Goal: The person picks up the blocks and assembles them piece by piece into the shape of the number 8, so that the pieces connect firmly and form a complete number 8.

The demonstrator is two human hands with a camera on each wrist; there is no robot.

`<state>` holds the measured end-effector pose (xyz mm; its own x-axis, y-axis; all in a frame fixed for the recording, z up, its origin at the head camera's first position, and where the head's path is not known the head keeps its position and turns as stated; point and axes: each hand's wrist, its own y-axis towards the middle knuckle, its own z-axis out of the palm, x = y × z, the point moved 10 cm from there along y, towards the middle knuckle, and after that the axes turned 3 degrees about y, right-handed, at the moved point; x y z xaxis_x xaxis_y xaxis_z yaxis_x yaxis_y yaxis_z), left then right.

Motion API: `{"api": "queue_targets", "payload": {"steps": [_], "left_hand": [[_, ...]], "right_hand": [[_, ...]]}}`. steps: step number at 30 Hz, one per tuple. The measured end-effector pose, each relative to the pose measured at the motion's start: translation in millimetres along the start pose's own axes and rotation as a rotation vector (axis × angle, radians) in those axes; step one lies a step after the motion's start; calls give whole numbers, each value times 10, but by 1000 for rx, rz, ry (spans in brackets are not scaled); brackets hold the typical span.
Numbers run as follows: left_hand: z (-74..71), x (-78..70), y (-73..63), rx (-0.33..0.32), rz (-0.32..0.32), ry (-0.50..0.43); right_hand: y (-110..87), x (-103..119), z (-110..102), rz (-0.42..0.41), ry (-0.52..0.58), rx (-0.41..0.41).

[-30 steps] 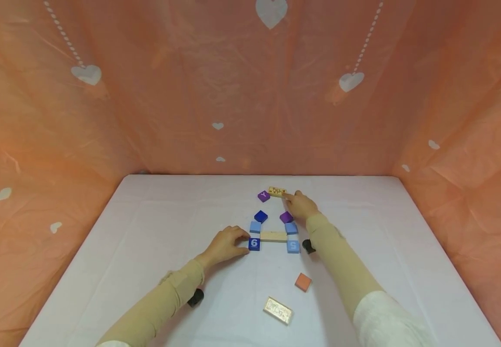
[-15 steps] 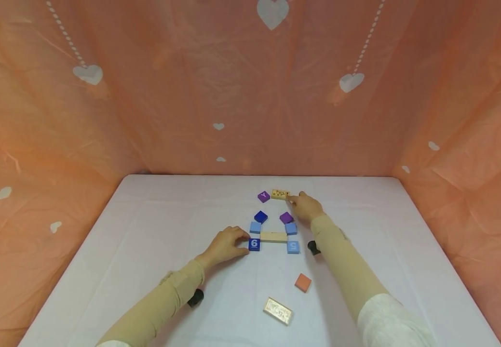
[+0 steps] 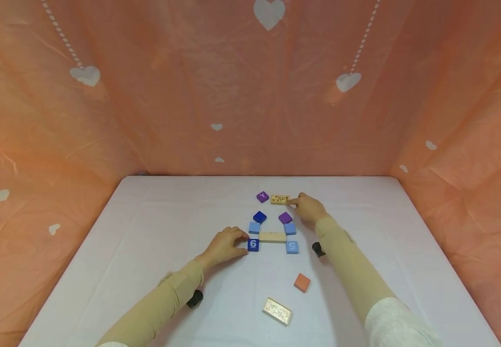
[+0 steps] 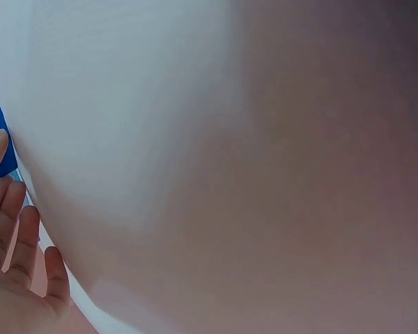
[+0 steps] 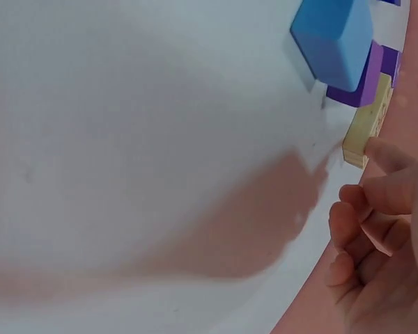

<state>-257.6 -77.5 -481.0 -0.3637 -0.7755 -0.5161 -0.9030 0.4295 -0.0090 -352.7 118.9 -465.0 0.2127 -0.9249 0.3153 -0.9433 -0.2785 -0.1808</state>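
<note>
In the head view, my left hand (image 3: 225, 245) has its thumb and index finger at the corners of a dark blue block with a 6 (image 3: 253, 245). The left wrist view shows the thumb across that blue block (image 4: 5, 156), the other fingers spread. My right hand (image 3: 309, 210) touches the right end of a gold-coloured bar (image 3: 279, 199) with a straight index finger; its other fingers are curled in. From the right wrist, this bar (image 5: 368, 125) looks pale yellow. A purple Y block (image 3: 262, 196) lies just left of the bar.
A pale wooden bar (image 3: 272, 237) lies between two columns of blocks, including a light blue 5 block (image 3: 292, 247), a purple block (image 3: 285, 218) and a blue block (image 3: 259, 217). Nearer lie an orange block (image 3: 302, 283) and another gold bar (image 3: 277, 311). Orange curtains surround the white table.
My right index finger has moved the gold-coloured bar slightly right and nearer, turning it straighter and away from the Y block. My left hand has stayed at the dark blue block.
</note>
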Motion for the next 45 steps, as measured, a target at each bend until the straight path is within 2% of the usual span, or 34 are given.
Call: {"api": "queue_targets", "payload": {"steps": [4, 17, 23, 33, 45], "left_hand": [[-11, -8, -5, -5, 8, 8], [-1, -3, -2, 7, -8, 6], [-22, -11, -5, -5, 12, 25], [-23, -13, -9, 1, 14, 18], [0, 23, -7, 17, -12, 2]], "right_hand": [[-7, 80, 19, -30, 7, 10], [-31, 335, 32, -153, -41, -54], [-88, 432, 5, -197, -65, -78], [-128, 471, 34, -191, -72, -71], [-151, 464, 57, -200, -59, -55]]}}
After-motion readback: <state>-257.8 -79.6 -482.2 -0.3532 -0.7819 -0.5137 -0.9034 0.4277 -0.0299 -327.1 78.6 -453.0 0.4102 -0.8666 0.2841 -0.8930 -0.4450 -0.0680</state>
